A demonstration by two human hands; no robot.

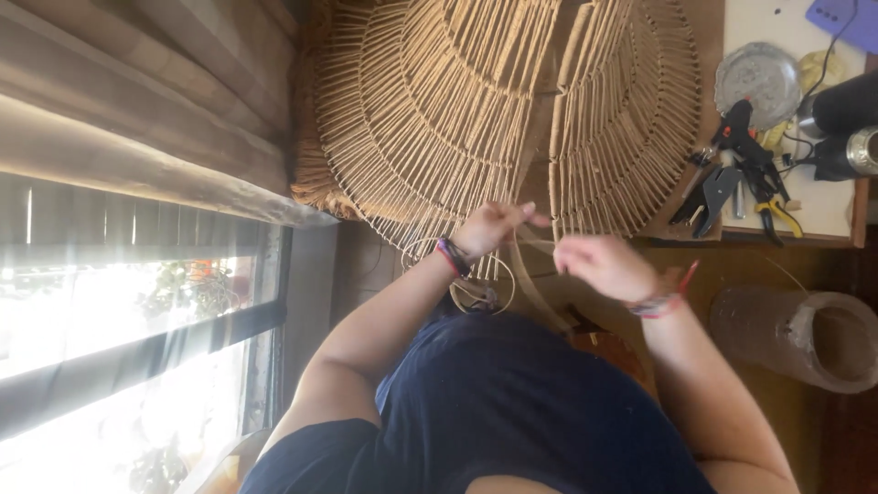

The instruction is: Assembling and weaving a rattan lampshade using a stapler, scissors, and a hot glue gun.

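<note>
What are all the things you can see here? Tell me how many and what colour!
woven wicker frame: one, tan, two fanned halves at top centre, in front of the hands
wire ring: one, pale, below the left hand
pliers and cutters: a few, black, one with yellow handles, on the table at right
round metal dish: one, silver, top right
dark cylinders: two, black, far right
clear plastic roll: one, see-through, lower right
window blinds: one set, brown, left
navy shirt: one, dark blue, bottom centre
wrist bands: one on each wrist, red and mixed colours
left hand: one, fingers pinching at the frame's lower edge
right hand: one, closed near the frame's lower edge
</note>
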